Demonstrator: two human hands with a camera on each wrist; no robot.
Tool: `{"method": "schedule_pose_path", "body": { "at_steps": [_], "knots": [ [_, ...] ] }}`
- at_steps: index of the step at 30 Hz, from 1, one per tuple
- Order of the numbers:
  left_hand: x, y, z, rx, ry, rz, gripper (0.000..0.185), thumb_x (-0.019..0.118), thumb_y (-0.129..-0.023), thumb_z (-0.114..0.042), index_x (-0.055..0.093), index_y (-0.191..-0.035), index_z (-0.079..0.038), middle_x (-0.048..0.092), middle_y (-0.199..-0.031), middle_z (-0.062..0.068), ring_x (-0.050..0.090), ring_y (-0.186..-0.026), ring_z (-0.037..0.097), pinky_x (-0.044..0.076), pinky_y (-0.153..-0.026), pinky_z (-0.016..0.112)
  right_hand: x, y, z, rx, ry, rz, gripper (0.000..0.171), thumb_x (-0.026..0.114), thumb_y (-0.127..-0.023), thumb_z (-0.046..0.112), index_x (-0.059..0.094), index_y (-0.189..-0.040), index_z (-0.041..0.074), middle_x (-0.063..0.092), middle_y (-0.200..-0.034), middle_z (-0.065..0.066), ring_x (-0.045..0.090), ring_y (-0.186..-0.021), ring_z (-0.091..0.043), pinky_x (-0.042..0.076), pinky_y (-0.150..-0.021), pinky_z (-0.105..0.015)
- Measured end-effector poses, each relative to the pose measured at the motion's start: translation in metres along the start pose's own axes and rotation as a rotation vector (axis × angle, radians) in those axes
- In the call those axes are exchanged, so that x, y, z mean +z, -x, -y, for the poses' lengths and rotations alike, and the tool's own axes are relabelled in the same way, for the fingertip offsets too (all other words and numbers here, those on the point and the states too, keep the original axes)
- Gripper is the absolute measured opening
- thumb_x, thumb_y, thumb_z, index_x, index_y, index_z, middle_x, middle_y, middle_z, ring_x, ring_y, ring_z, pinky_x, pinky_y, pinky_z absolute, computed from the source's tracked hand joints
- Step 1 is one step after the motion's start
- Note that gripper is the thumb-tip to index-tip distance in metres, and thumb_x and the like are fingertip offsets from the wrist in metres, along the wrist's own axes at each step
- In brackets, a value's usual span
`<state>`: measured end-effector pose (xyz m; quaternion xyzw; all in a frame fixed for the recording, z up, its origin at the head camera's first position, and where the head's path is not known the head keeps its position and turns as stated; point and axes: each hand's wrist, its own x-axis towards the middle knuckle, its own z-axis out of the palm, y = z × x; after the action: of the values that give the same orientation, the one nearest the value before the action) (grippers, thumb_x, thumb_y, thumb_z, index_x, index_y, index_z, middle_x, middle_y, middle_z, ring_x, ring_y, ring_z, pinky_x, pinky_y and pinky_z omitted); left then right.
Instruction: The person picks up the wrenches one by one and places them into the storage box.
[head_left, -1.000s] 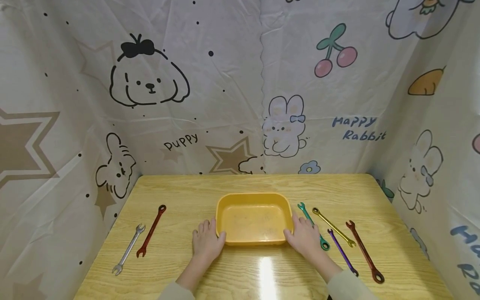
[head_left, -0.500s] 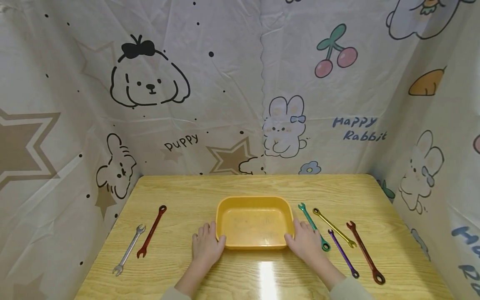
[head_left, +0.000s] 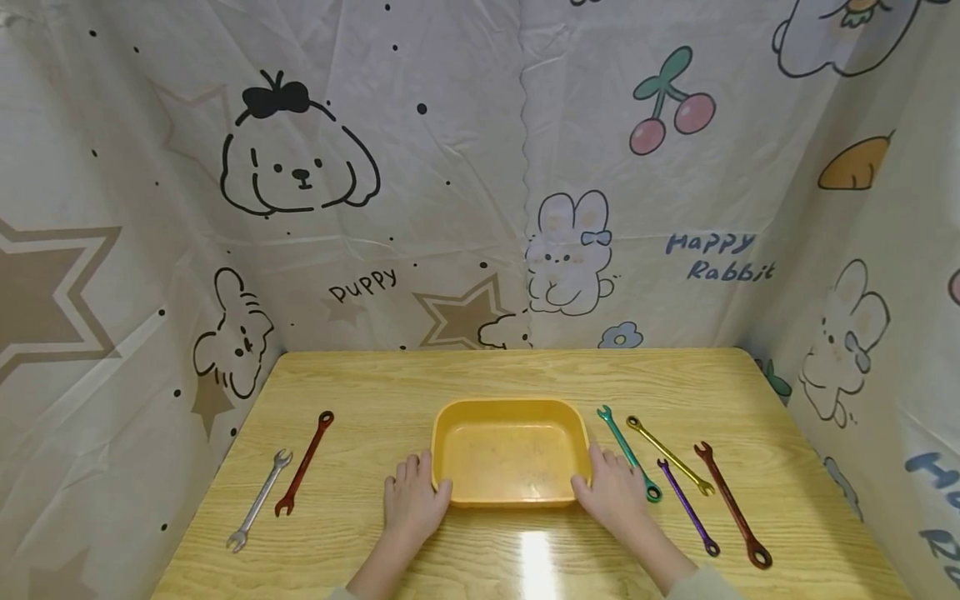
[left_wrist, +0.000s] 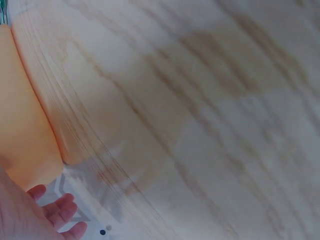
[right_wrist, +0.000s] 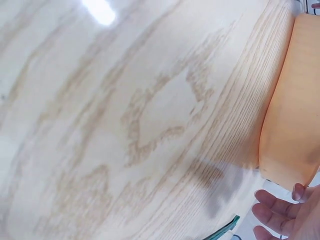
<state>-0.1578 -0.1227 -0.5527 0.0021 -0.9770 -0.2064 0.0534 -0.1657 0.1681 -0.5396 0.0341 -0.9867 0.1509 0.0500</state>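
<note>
A yellow plastic basin [head_left: 512, 502] stands on the wooden table in the middle of the head view, with nothing in it. My left hand [head_left: 415, 498] holds its left side near the front corner, thumb at the rim. On the opposite side my right hand [head_left: 617, 493] grips the basin the same way. Both wrist views show the outer wall of the basin [left_wrist: 25, 110], the fingertips beside its lower edge and the remaining fingers loosely bent. In the right wrist view the tip of a green wrench [right_wrist: 225, 228] shows below the right hand's fingers [right_wrist: 270, 217].
Left of the basin lie a silver wrench [head_left: 259, 500] and a red wrench [head_left: 304, 463]. To its right are a green wrench [head_left: 628, 450], a gold one [head_left: 670, 454], a purple one [head_left: 687, 507] and a reddish-brown one [head_left: 732, 504]. Patterned cloth [head_left: 450, 208] hangs behind the table [head_left: 360, 375].
The basin has slid a short way toward me, with both hands staying on its sides. The wrenches lie where they were.
</note>
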Motion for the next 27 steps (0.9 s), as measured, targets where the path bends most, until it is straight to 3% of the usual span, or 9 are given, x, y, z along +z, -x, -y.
{"method": "schedule_pose_path", "body": {
  "at_steps": [11,17,23,27],
  "knots": [
    [-0.003,0.006,-0.001,-0.004,-0.007,0.028,0.047,0.047,-0.086,-0.031,0.044,-0.124,-0.003,0.049,-0.118,0.018,0.042,-0.108,0.034,0.031,-0.087,0.054,0.000,0.006,-0.001,-0.002,0.005,0.018,0.053,0.054,-0.082,0.034,0.050,-0.121,-0.002,0.060,-0.101,-0.017,0.054,-0.092,-0.034,0.040,-0.073,-0.052],
    [-0.002,0.010,-0.001,-0.004,-0.005,0.023,0.049,0.047,-0.086,-0.032,0.044,-0.126,-0.002,0.050,-0.117,0.018,0.043,-0.107,0.034,0.032,-0.085,0.053,-0.001,0.009,-0.001,-0.005,0.002,0.011,0.046,0.055,-0.081,0.032,0.053,-0.112,0.000,0.059,-0.092,-0.013,0.054,-0.086,-0.032,0.041,-0.071,-0.052],
    [-0.001,0.013,-0.001,-0.005,-0.008,0.014,0.050,0.047,-0.085,-0.031,0.044,-0.126,-0.002,0.050,-0.116,0.018,0.044,-0.106,0.033,0.033,-0.085,0.053,-0.003,0.013,0.000,-0.009,-0.001,0.006,0.050,0.056,-0.080,0.031,0.051,-0.116,-0.003,0.060,-0.096,-0.016,0.055,-0.089,-0.034,0.041,-0.072,-0.054],
    [-0.001,0.015,-0.001,-0.011,-0.003,0.016,0.050,0.047,-0.085,-0.031,0.044,-0.126,-0.002,0.049,-0.116,0.018,0.043,-0.107,0.034,0.032,-0.086,0.054,-0.003,0.014,0.001,-0.012,-0.002,-0.007,0.044,0.057,-0.079,0.030,0.052,-0.110,-0.001,0.059,-0.091,-0.014,0.054,-0.084,-0.032,0.042,-0.068,-0.051]
  ]
}}
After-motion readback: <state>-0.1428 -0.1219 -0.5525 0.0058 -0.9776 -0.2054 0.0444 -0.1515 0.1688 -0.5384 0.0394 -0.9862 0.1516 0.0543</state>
